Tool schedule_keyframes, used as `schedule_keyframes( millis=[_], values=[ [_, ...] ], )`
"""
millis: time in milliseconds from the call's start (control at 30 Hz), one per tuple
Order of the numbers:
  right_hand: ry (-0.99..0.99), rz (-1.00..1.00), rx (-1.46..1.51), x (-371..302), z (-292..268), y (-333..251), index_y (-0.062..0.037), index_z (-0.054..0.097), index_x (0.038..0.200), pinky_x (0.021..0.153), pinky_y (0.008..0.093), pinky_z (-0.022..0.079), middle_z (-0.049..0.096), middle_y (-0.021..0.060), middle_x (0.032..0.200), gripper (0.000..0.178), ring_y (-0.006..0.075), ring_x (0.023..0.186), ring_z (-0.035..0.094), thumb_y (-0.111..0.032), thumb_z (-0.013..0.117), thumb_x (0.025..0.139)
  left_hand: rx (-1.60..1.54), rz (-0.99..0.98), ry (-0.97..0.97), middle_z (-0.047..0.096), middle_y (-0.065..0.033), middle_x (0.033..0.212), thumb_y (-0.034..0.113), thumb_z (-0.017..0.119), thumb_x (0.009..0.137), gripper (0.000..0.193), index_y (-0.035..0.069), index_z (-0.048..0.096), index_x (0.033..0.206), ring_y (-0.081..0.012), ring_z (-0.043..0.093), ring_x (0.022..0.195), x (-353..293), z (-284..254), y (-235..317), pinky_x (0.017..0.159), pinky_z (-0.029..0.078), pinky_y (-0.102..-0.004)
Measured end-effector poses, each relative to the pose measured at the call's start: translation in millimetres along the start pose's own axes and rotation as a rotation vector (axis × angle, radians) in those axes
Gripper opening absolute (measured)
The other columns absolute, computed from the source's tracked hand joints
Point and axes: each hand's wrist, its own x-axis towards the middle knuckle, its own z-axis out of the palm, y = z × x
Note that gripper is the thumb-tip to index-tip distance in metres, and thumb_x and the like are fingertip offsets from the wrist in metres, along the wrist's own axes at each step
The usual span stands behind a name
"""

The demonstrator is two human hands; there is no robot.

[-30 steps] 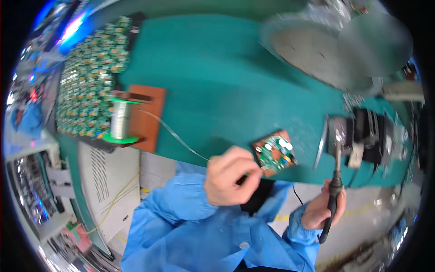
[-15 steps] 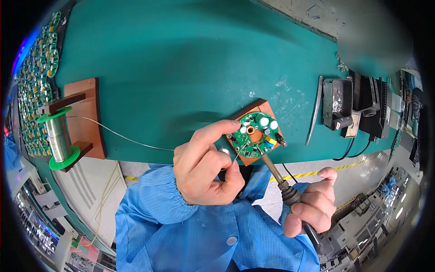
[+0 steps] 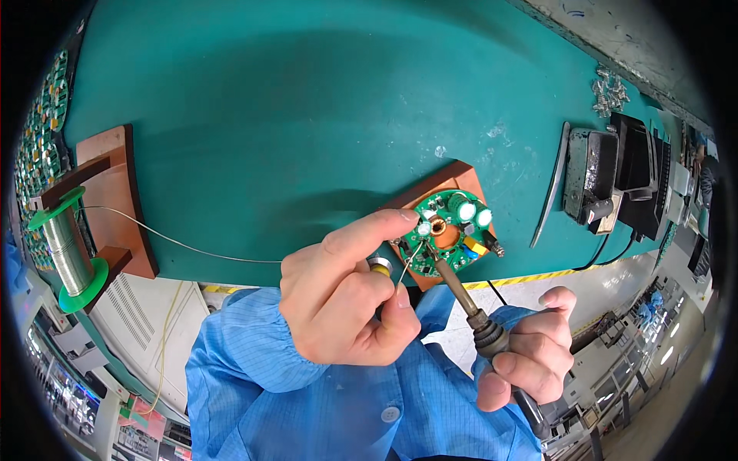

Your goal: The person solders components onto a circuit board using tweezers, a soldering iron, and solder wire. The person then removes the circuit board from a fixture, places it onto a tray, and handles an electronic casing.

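Observation:
A round green circuit board (image 3: 453, 261) rests on a brown wooden block (image 3: 474, 184) at the table's near edge. White-topped capacitors, a copper-coloured coil (image 3: 438, 224) and a yellow part stand on the board. My left hand (image 3: 350, 296) pinches thin solder wire (image 3: 405, 269) between thumb and fingers, its end reaching the board. The extended index finger of that hand touches the board's left side. In my right hand (image 3: 534, 353), closed around the handle, is a soldering iron (image 3: 461, 296). Its tip meets the board near the wire's end. A small silver-and-yellow cylindrical object (image 3: 379, 266) shows beside the left fingers.
On the left, a green-flanged solder spool (image 3: 71, 250) hangs in a brown wooden stand (image 3: 108, 192); its wire runs to my left hand. Many circuit boards (image 3: 46, 123) fill the far left. At right are a metal bar (image 3: 550, 184), a dark metal box (image 3: 590, 175) and small metal parts (image 3: 609, 94).
The view has shifted, so the spool sits further left and lower. The iron's tip has moved leftward over the board, closer to the coil and the wire's end. Both hands keep their grips.

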Motion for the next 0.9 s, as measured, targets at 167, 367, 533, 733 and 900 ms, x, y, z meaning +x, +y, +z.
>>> schedule_keyframes(
  millis=[167,367,533,733,900],
  values=[
    [0.021,-0.002,0.004,-2.0,3.4,0.0,-0.0175,0.067,0.079,0.075,0.0361,0.041,0.049,-0.006,0.056,0.018,0.0107,0.057,0.045,-0.034,0.072,0.083,0.002,-0.017,0.002,0.067,-0.029,0.097,0.008,0.068,0.07,0.021,0.001,0.049,0.066,-0.007,0.03,0.044,-0.1,0.1,1.7,0.04,0.028,-0.0211],
    [0.055,-0.001,0.01,-2.5,6.0,0.2,-0.0164,0.067,0.08,0.073,0.0356,0.042,0.05,-0.0057,0.055,0.019,0.0108,0.056,0.045,-0.035,0.073,0.084,0.001,-0.026,0.002,0.067,-0.0288,0.097,0.006,0.068,0.069,0.02,0.0,0.049,0.066,-0.0061,0.029,0.043,0.0,1.4,2.3,0.039,0.027,-0.0204],
    [0.061,-0.032,0.037,-1.5,7.0,1.3,-0.014,0.067,0.08,0.071,0.0341,0.042,0.05,-0.0054,0.055,0.024,0.0108,0.055,0.044,-0.037,0.073,0.084,-0.004,-0.024,-0.008,0.067,-0.0284,0.098,0.005,0.068,0.069,0.02,0.0,0.05,0.066,-0.005,0.03,0.042,0.9,1.2,1.6,0.039,0.028,-0.0199],
    [0.051,-0.015,0.016,2.4,6.9,-1.9,-0.0138,0.067,0.08,0.071,0.0331,0.043,0.049,-0.0055,0.054,0.023,0.011,0.055,0.044,-0.036,0.074,0.084,-0.002,-0.013,0.009,0.067,-0.028,0.097,0.004,0.068,0.07,0.018,0.0,0.05,0.066,-0.0049,0.031,0.041,1.0,2.4,0.8,0.038,0.028,-0.0198],
    [-0.002,-0.003,0.031,6.2,2.5,-2.9,-0.0131,0.066,0.08,0.07,0.0325,0.043,0.048,-0.0055,0.053,0.023,0.0112,0.054,0.042,-0.035,0.074,0.083,-0.01,-0.022,0.007,0.067,-0.0277,0.097,0.004,0.068,0.071,0.018,0.0,0.051,0.067,-0.0052,0.032,0.042,0.9,2.0,1.1,0.038,0.027,-0.0198]
  ],
)
